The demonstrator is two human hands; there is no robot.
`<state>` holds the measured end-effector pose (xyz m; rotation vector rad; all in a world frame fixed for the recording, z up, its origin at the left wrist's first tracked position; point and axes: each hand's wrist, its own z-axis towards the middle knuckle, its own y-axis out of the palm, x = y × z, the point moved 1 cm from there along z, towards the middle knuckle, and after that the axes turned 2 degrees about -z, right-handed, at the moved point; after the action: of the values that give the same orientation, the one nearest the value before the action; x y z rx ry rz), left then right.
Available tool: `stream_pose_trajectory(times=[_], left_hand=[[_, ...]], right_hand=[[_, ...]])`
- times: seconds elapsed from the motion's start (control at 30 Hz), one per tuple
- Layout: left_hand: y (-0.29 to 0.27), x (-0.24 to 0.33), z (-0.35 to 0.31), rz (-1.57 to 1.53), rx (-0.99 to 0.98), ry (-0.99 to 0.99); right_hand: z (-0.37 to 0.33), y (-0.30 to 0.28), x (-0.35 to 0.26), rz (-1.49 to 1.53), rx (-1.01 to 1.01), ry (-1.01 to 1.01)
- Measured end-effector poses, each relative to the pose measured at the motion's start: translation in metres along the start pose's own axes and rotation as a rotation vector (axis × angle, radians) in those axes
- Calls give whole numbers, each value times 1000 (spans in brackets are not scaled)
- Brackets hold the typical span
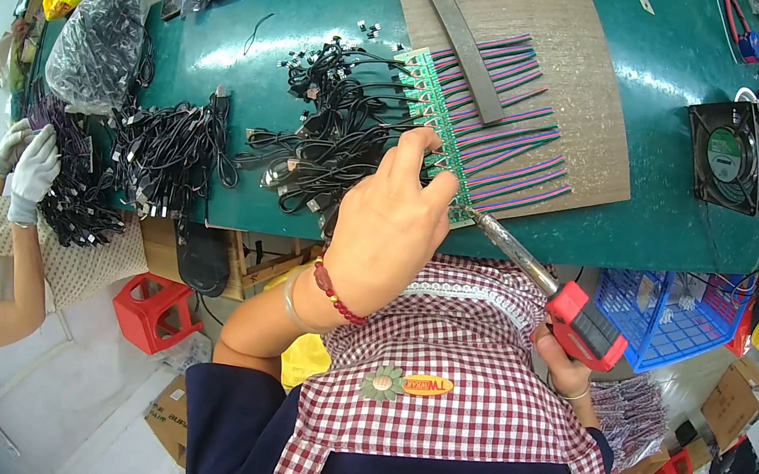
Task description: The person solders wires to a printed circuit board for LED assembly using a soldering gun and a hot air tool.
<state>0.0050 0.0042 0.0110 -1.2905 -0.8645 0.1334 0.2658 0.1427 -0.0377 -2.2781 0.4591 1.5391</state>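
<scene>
A soldering iron with a red and black handle is gripped by my right hand, partly hidden behind it. Its tip meets the near end of a green circuit board strip. Over that end bends my left hand, fingers closed at the board's edge; what they pinch is hidden. Pink, black and green wires fan out from the strip's right side. Black cables with small connectors lie bunched along its left side. A flat metal bar rests across the wires, on a brown sheet.
On the green table stands a black fan, far right. Cable bundles and a clear plastic bag lie leftward. A co-worker's gloved hands handle cables there. Below are a red stool and a blue basket.
</scene>
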Motion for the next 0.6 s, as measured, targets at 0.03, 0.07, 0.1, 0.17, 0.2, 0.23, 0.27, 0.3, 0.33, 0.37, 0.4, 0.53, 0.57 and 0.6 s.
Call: stream_pose_trajectory(times=[0.03, 0.07, 0.1, 0.17, 0.2, 0.23, 0.27, 0.3, 0.33, 0.37, 0.4, 0.53, 0.57, 0.6], left_hand=[[0, 0, 0, 2, 1, -2], [0, 1, -1, 4, 12, -1], [1, 1, -1, 7, 22, 1], [1, 2, -2, 5, 23, 1], [1, 2, -2, 1, 23, 2], [1, 2, -2, 1, 23, 2], [2, 2, -2, 3, 23, 3], [2, 1, -1, 5, 24, 5], [3, 1, -1, 4, 23, 5], [4, 0, 0, 14, 34, 15], [3, 1, -1, 26, 50, 27], [1, 2, -1, 7, 32, 5], [1, 2, -1, 12, 34, 14], [1, 2, 0, 18, 36, 24]], right_hand=[[0, 0, 1, 1, -2, -1], [-1, 0, 2, -25, -11, -6], [-1, 0, 3, -51, -19, -11], [-4, -1, 8, -127, -21, -21], [-5, -1, 9, -204, -22, -30], [-6, 0, 8, -204, -22, -29], [-6, 2, 5, -145, 14, -32], [-6, 2, 3, -87, 49, -35], [-6, 2, 2, -87, 50, -34], [-6, 0, 1, -77, 37, -39], [-7, -1, 0, -67, 24, -50], [-5, -3, 0, -70, -13, -55], [-5, -2, 0, -56, -1, -53], [-6, -1, 1, -42, 12, -51]])
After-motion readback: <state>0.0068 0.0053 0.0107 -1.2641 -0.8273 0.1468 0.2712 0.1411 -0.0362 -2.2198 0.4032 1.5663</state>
